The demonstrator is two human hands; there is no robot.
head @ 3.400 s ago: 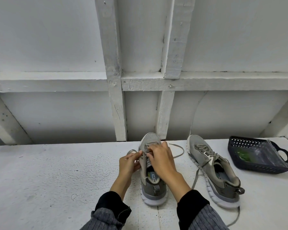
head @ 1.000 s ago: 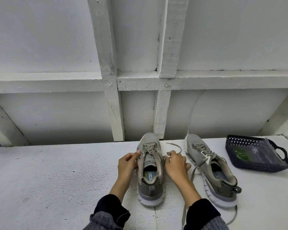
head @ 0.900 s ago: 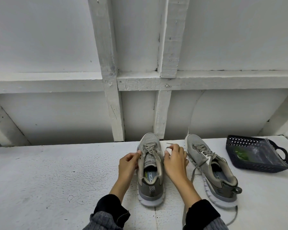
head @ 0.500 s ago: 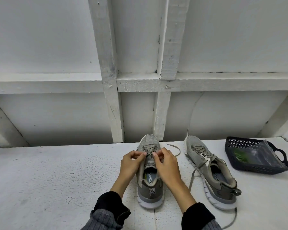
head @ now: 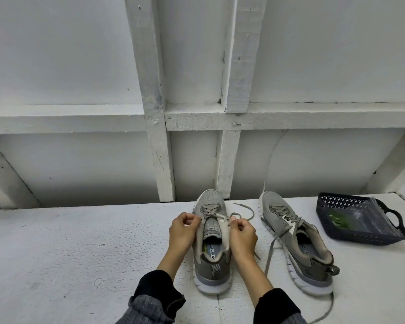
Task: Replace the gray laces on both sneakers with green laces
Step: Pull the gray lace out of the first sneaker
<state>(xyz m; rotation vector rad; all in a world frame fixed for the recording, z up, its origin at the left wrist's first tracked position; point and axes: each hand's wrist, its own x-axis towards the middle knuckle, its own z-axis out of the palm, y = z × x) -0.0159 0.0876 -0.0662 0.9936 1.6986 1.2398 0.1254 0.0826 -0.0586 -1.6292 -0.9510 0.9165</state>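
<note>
A white wall with painted beams stands behind a white table, and on this table the whole work is laid out. The left sneaker stands in front of the person with its toe to the wall. The right sneaker lies just beside it, turned a little outward. A dark basket sits at the right end of the table, well apart from the hands. Inside it a clear bag shows something green, probably the green laces, not taken out yet.

The task seems to be near its beginning. On the left sneaker the gray lace is out of the upper holes but is crossed through the lower ones. The right sneaker's lace is only untied, its ends trailing on the table. The left hand and the right hand each have a grip on the lace at the sides of the tongue, pinching it with curled fingers. Both gray laces must come out fully, then both green ones go in.
</note>
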